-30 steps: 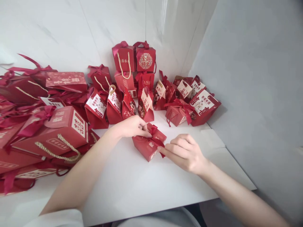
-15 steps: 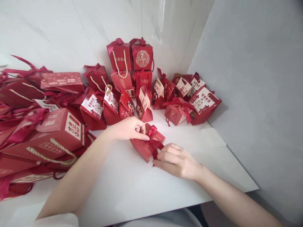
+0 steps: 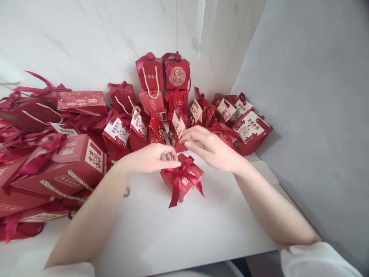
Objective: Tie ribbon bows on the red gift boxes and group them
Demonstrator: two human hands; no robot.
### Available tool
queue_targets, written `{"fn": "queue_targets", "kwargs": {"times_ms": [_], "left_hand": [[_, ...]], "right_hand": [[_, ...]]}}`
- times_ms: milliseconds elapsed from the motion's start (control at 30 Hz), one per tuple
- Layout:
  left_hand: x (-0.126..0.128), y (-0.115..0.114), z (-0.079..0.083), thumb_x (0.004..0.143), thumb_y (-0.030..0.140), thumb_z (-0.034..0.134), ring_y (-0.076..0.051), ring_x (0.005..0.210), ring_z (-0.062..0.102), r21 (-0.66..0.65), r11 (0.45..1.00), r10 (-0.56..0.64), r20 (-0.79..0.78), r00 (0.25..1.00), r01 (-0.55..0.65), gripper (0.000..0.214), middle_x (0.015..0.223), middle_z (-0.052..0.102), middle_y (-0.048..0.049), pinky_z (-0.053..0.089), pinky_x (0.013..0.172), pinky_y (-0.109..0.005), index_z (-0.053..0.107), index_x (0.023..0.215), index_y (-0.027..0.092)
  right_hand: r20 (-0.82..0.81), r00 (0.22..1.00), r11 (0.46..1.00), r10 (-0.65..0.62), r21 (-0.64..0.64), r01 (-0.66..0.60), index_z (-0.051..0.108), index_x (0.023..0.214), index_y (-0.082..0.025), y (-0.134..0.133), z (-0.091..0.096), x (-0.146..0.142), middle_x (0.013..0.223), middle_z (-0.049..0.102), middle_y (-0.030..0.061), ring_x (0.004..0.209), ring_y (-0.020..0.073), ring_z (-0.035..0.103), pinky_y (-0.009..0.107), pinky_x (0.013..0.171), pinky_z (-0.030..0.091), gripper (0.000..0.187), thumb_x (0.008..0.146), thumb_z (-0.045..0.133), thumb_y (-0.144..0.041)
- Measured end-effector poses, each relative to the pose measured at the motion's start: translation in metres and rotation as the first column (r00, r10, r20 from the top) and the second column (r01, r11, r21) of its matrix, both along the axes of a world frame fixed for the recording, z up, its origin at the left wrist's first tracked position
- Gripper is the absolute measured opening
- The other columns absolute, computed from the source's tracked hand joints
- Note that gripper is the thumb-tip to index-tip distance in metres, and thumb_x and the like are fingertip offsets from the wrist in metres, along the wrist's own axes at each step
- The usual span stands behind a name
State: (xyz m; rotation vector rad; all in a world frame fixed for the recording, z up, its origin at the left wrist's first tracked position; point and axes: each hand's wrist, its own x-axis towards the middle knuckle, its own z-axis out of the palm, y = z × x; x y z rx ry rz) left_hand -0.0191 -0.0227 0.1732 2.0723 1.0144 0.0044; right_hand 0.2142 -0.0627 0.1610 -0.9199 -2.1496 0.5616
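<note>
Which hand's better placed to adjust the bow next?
Left, I'd say. The left hand has its fingertips right at the bow on the box, though whether they grip it is unclear. The right hand holds nothing, its fingertips apart from the bow.

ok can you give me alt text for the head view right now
A small red gift box tied with a bow sits on a white table, the left hand at the bow and the right hand near it, loosely curled. More red boxes are piled on the left and lined up behind.
</note>
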Motion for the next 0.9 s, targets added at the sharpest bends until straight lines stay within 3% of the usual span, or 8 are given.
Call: {"fn": "queue_targets", "kwargs": {"times_ms": [100,200,367,500,600,700,800,900], "left_hand": [[0.000,-0.003,0.004,0.085,0.054,0.062,-0.013,0.074,0.057,-0.064,0.998,-0.002,-0.030,1.000,0.000,0.034,0.086,0.065,0.0002,0.042,0.067,-0.025,0.066,0.097,0.023],[-0.001,-0.003,0.006,0.084,0.047,0.064,-0.011,0.068,0.053,-0.109,0.993,-0.049,-0.041,0.998,0.044,0.027,0.079,0.062,0.0019,0.040,0.063,-0.023,0.065,0.096,0.022],[-0.002,0.001,0.005,0.083,0.035,0.066,-0.008,0.057,0.045,-0.163,0.979,-0.117,0.018,0.993,0.119,0.019,0.070,0.051,0.0044,0.036,0.055,-0.021,0.061,0.096,0.021],[-0.002,0.001,0.009,0.088,0.041,0.060,-0.009,0.054,0.053,-0.293,0.956,0.001,-0.002,1.000,-0.002,0.024,0.080,0.057,0.0024,0.038,0.049,-0.021,0.057,0.102,0.022],[0.001,-0.002,0.010,0.089,0.049,0.056,-0.011,0.054,0.058,-0.294,0.948,0.105,-0.059,0.993,-0.118,0.029,0.082,0.060,0.0011,0.040,0.048,-0.022,0.057,0.100,0.022],[0.004,-0.002,0.006,0.087,0.049,0.061,-0.010,0.054,0.056,-0.268,0.957,0.104,-0.046,0.994,-0.112,0.029,0.076,0.059,0.0018,0.039,0.050,-0.021,0.059,0.090,0.020],[0.005,0.002,0.000,0.085,0.040,0.067,-0.007,0.056,0.050,-0.219,0.970,0.135,0.105,0.985,-0.109,0.024,0.072,0.055,0.0026,0.035,0.052,-0.019,0.058,0.083,0.018],[0.002,0.008,-0.004,0.086,0.032,0.067,-0.004,0.053,0.042,-0.248,0.958,0.213,0.286,0.934,-0.143,0.017,0.076,0.054,0.0025,0.030,0.049,-0.018,0.056,0.087,0.019]], "right_hand": [[0.106,0.983,0.960,0.150,-0.253,-0.120,0.065,0.112,-0.025,0.010,-0.016,0.006,0.130,0.057,0.0073,0.129,0.0229,0.048,0.045,0.111,0.036,0.025,0.101,0.047,-0.038],[0.072,0.961,0.869,0.267,-0.448,-0.208,0.065,0.111,-0.026,0.019,-0.028,0.014,0.140,0.051,0.0062,0.129,0.0238,0.049,0.044,0.109,0.038,0.026,0.093,0.059,-0.043],[-0.092,0.942,0.759,0.322,-0.569,-0.315,0.066,0.093,-0.022,0.032,-0.040,0.018,0.145,0.050,0.0067,0.129,0.0255,0.051,0.044,0.110,0.036,0.024,0.084,0.071,-0.043],[-0.263,0.903,0.670,0.341,-0.606,-0.429,0.067,0.088,-0.022,0.035,-0.041,0.017,0.156,0.040,0.0040,0.143,0.0250,0.038,0.043,0.116,0.029,0.020,0.085,0.071,-0.041],[-0.263,0.910,0.651,0.319,-0.637,-0.413,0.067,0.081,-0.022,0.035,-0.040,0.018,0.159,0.035,0.0016,0.147,0.0254,0.031,0.044,0.118,0.025,0.022,0.085,0.071,-0.043],[-0.187,0.938,0.652,0.293,-0.679,-0.339,0.066,0.077,-0.021,0.035,-0.041,0.019,0.158,0.038,0.0021,0.145,0.0278,0.035,0.046,0.117,0.026,0.029,0.085,0.070,-0.049],[-0.172,0.946,0.653,0.274,-0.690,-0.314,0.066,0.078,-0.021,0.035,-0.041,0.018,0.157,0.039,0.0027,0.143,0.0280,0.037,0.044,0.115,0.029,0.033,0.086,0.067,-0.053],[-0.222,0.946,0.669,0.237,-0.669,-0.324,0.065,0.078,-0.020,0.035,-0.040,0.018,0.152,0.045,0.0037,0.140,0.0262,0.041,0.039,0.112,0.032,0.036,0.089,0.063,-0.054]]}}
